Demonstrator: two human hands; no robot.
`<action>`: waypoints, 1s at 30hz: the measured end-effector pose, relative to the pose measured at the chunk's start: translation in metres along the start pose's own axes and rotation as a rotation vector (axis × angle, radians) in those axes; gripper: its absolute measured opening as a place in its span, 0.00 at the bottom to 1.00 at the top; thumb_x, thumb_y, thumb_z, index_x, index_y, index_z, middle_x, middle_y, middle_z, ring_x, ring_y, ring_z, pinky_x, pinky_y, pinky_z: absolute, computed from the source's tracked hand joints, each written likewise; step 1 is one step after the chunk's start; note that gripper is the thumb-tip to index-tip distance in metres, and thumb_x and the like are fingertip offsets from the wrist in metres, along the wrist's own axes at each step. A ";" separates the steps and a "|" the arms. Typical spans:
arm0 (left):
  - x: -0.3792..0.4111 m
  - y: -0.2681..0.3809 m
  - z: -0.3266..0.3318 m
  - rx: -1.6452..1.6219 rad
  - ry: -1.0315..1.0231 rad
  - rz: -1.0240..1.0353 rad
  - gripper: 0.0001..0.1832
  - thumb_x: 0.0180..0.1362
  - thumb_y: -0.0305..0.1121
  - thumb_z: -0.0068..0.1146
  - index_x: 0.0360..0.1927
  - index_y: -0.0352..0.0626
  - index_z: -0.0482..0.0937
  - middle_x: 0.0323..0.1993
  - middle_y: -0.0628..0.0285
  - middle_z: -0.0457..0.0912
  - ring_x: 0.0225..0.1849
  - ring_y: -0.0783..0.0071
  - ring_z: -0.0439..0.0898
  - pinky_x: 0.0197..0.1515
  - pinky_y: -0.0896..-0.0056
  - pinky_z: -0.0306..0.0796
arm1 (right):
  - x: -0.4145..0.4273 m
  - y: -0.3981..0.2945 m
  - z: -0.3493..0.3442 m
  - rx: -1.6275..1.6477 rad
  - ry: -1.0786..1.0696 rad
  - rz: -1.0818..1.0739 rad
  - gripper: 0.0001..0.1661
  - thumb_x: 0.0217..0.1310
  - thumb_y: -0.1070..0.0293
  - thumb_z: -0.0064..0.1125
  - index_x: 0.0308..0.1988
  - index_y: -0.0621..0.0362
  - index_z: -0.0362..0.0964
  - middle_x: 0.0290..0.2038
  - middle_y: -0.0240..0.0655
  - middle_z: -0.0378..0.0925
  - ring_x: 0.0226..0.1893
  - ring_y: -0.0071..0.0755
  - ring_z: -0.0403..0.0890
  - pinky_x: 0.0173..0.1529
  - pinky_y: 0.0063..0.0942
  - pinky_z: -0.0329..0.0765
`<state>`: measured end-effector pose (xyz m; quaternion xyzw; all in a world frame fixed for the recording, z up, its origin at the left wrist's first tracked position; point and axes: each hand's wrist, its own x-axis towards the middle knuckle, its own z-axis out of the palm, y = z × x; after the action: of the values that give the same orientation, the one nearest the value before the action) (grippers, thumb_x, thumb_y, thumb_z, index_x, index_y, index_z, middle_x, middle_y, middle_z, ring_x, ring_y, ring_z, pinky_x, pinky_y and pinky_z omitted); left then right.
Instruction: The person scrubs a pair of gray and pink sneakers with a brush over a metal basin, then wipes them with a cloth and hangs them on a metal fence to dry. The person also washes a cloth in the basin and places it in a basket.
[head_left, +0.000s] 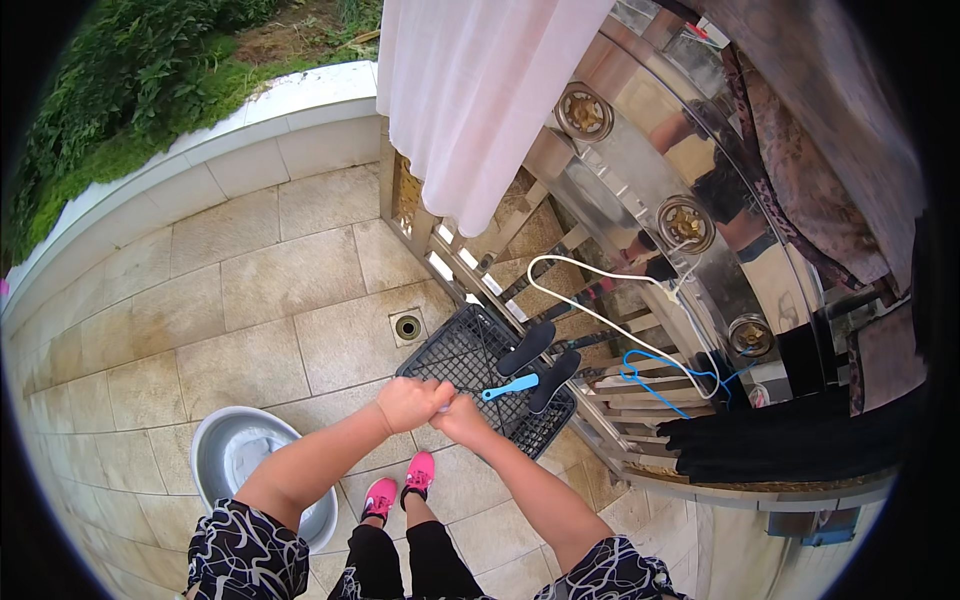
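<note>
My left hand (412, 403) and my right hand (460, 421) are closed and pressed together in front of me, above the tiled floor. A small pale bit shows between the fingers; what it belongs to is hidden by the hands. Just beyond them, a black plastic crate (444, 360) with a lattice surface stands on the floor against a metal gate. On the crate lie two black shoe insoles (527, 349), with a light-blue-handled brush (511, 387) between them. To the left, partly behind my left forearm, a grey plastic basin (212, 442) holds something whitish, perhaps wet cloth.
A white sheet (480, 97) hangs over the stainless steel gate (637, 150) on the right. White (600, 322) and blue (660, 394) clothes hangers hang there, near dark cloth (780, 439). A floor drain (408, 327) lies behind the crate. A low tiled wall (247, 161) borders plants.
</note>
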<state>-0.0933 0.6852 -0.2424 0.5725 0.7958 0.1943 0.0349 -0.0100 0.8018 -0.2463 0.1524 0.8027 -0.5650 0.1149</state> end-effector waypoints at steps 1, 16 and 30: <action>0.000 -0.012 -0.009 0.050 0.063 0.032 0.08 0.44 0.33 0.47 0.28 0.45 0.64 0.18 0.64 0.72 0.16 0.66 0.75 0.16 0.69 0.67 | 0.008 -0.021 -0.001 0.141 -0.062 0.130 0.10 0.37 0.69 0.54 0.24 0.64 0.68 0.17 0.39 0.71 0.16 0.35 0.72 0.21 0.30 0.67; 0.058 -0.042 -0.112 -1.164 -0.519 -0.699 0.05 0.39 0.31 0.50 0.19 0.47 0.65 0.10 0.71 0.62 0.10 0.84 0.56 0.10 0.82 0.46 | 0.049 -0.114 -0.055 -0.929 0.286 -0.976 0.33 0.39 0.79 0.52 0.50 0.59 0.54 0.47 0.47 0.57 0.44 0.51 0.66 0.43 0.36 0.69; 0.058 -0.037 -0.072 0.026 -0.009 -0.544 0.06 0.45 0.32 0.44 0.24 0.40 0.67 0.17 0.52 0.76 0.20 0.58 0.76 0.23 0.60 0.70 | 0.084 -0.114 -0.049 -0.736 0.015 -0.116 0.12 0.43 0.72 0.50 0.32 0.65 0.63 0.28 0.52 0.73 0.32 0.52 0.75 0.36 0.41 0.71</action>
<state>-0.1663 0.7091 -0.1796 0.3389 0.9226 0.1651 0.0818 -0.1308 0.8217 -0.1605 0.0593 0.9602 -0.2432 0.1241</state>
